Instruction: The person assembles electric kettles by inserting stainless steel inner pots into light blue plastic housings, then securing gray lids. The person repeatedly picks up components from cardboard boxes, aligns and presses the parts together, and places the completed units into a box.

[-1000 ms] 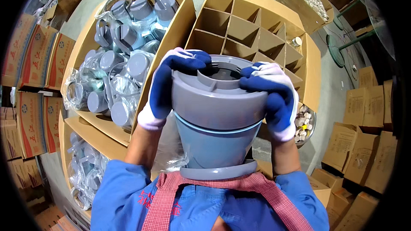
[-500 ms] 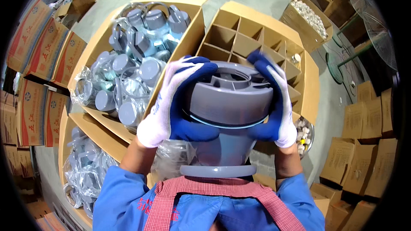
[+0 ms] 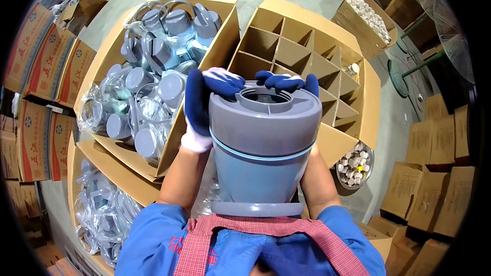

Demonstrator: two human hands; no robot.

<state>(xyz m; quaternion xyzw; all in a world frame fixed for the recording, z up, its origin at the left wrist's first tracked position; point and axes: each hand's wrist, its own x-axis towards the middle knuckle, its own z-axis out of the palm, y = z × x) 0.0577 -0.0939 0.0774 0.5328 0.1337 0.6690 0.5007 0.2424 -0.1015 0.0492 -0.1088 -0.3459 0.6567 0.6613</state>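
A large blue flask, probably a thermos casing (image 3: pixel 261 174), stands upright close against my chest. Its wide grey end piece (image 3: pixel 263 128) faces up and has a round threaded opening. A grey ring (image 3: pixel 257 208) shows at its lower end by my apron. My left hand (image 3: pixel 204 99), in a blue-coated white glove, grips the upper left side, its fingers curled over the far rim. From the far right, my right hand (image 3: pixel 286 82) holds that rim with bent fingers; the flask hides most of its palm.
At left, an open carton (image 3: pixel 238 28) holds several grey-and-blue flasks in clear bags, with another bagged carton (image 3: pixel 72 194) below it. Ahead stands a carton with cardboard dividers (image 3: pixel 294 51). A bowl of small caps (image 3: pixel 354 166) sits at right; stacked boxes (image 3: pixel 401 189) line that side.
Both hands have shifted from the flask's sides up to its far top rim, fingers now curled over it. The flask's blue body shows more fully.
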